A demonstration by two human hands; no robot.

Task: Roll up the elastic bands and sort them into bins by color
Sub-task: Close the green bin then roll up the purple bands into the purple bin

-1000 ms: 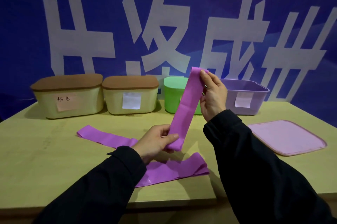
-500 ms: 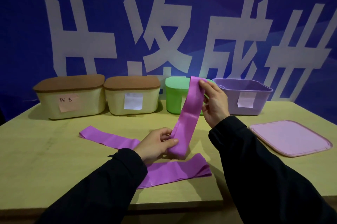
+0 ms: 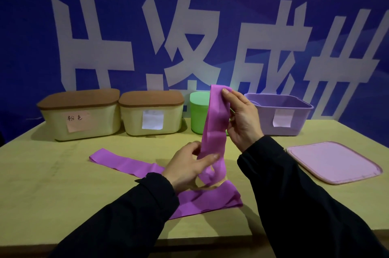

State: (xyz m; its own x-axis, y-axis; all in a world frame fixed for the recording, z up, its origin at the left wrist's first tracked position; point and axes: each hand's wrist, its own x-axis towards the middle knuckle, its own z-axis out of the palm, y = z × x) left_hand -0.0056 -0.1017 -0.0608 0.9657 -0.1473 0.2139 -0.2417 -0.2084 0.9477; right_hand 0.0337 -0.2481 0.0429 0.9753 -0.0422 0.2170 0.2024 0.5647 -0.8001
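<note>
Head view, both hands (image 3: 189, 166) (image 3: 244, 119) pinching purple band (image 3: 214, 127), cream bin (image 3: 80, 114) note reads 粉色

Long black sleeves (image 3: 130, 215), bare hands

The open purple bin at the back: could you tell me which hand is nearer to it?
Right. The right hand is just left of the purple bin, holding the band's top; the left hand is lower, nearer the person.
</note>
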